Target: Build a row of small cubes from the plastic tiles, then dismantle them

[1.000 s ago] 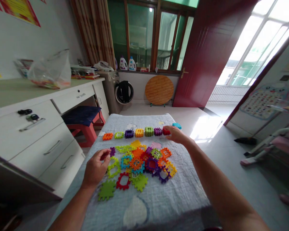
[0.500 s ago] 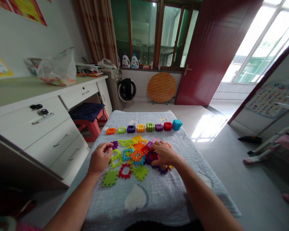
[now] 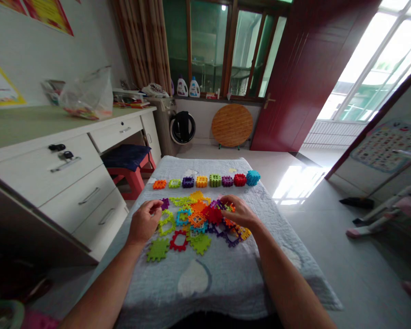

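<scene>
A pile of colourful notched interlocking plastic pieces lies spread on the cloth-covered table (image 3: 233, 274). On the pile's right side my right hand (image 3: 238, 211) reaches in with fingers and thumb apart, touching pieces beside a solid red piece (image 3: 213, 215). My left hand (image 3: 145, 221) rests at the left edge, fingers curled, with a small purple piece (image 3: 165, 204) at its fingertips. Near it lie a lime-green frame piece (image 3: 166, 224), a solid green piece (image 3: 158, 249) and a red frame piece (image 3: 178, 241). Part of the pile is hidden under my right hand.
Behind the pile stands a row of assembled blocks, from an orange one (image 3: 159, 184) at left to a blue one (image 3: 253, 177) at right. A white desk (image 3: 68, 164) and a stool (image 3: 128, 157) are on the left. A red door (image 3: 304, 77) stands behind.
My right hand has shifted slightly up and opened over the pile; the solid red piece now shows beside it where a purple frame was. My left hand stays nearly in place.
</scene>
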Demonstrator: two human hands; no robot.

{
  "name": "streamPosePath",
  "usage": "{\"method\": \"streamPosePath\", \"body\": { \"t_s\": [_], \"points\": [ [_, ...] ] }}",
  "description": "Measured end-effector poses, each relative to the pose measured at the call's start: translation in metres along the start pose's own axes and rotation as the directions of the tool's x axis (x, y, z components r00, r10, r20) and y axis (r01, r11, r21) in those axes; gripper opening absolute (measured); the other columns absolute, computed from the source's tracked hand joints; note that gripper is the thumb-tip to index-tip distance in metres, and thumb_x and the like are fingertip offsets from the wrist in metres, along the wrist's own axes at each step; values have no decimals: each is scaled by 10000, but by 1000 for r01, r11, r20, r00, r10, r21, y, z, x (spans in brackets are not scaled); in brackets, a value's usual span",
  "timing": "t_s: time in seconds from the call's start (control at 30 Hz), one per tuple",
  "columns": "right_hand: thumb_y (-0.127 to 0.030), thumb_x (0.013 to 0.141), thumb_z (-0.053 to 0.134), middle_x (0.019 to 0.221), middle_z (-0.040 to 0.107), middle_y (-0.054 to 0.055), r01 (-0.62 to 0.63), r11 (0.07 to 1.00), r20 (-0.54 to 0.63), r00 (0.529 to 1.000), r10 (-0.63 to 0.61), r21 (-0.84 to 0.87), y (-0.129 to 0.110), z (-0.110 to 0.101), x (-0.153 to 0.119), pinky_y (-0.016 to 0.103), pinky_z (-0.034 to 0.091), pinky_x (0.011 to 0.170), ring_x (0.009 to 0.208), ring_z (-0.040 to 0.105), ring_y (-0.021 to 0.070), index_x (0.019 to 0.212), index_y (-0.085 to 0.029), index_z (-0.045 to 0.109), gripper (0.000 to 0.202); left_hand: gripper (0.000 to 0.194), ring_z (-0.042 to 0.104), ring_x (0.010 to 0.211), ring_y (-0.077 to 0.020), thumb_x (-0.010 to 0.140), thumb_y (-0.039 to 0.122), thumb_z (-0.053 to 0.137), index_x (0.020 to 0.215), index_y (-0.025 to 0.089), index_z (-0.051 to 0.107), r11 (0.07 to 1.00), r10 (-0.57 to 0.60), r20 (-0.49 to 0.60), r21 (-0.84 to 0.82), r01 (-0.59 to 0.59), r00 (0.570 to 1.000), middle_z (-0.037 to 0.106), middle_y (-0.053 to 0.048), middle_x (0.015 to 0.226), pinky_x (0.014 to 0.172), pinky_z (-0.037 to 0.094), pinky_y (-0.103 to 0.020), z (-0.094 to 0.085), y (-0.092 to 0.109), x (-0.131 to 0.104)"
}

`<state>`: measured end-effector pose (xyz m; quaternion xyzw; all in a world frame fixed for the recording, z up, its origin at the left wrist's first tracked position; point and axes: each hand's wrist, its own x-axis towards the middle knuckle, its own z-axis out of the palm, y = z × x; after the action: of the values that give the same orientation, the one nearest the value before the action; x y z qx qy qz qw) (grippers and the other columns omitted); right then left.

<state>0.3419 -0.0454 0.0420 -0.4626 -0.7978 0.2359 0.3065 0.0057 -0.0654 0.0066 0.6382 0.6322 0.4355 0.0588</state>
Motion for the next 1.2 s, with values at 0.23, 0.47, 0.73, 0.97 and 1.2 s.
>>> {"method": "streamPosePath", "body": {
  "t_s": [0.23,0.47,0.73,0.97,1.2],
  "points": [
    [-290,864,436,625,553,-25,-178,981,-95,978,185,77,18,6,5,244,353,576,585,485,120,883,-169,639,237,254,650,790,-188,777,322,492,908,179,656,1000,12,-9,-15,-12,1000,694,-57,896,784,528,-298,3,-4,0],
    [-230,824,501,967,659,80,-187,968,-156,974,161,-169,27,13,3,320,416,838,914,577,203,1057,-168,643,279,262,651,805,-184,781,321,494,929,174,652,1000,12,-14,-15,-12,1000,696,-59,919,800,526,-293,3,-4,0],
    [-291,793,605,1025,601,90,-244,934,-285,944,167,-261,28,-6,-2,352,409,868,947,550,218,1053,-171,634,288,257,649,784,-182,776,313,497,923,171,653,999,42,-33,-5,-42,999,692,-59,911,774,534,-284,2,-4,1],
    [-458,712,696,890,607,57,-114,888,38,989,146,-446,-23,-22,-40,333,388,771,848,534,216,896,-185,597,344,264,642,774,-176,781,298,494,940,164,657,999,41,-39,15,-40,998,688,-57,908,781,530,-279,2,-5,0],
    [-452,644,725,1040,589,106,-149,815,76,970,230,-560,-50,4,-66,371,395,793,960,525,282,1054,-173,552,525,257,640,770,-174,786,298,494,938,165,653,999,44,-38,10,-44,998,683,-56,902,781,527,-276,2,-4,0]
  ]
}}
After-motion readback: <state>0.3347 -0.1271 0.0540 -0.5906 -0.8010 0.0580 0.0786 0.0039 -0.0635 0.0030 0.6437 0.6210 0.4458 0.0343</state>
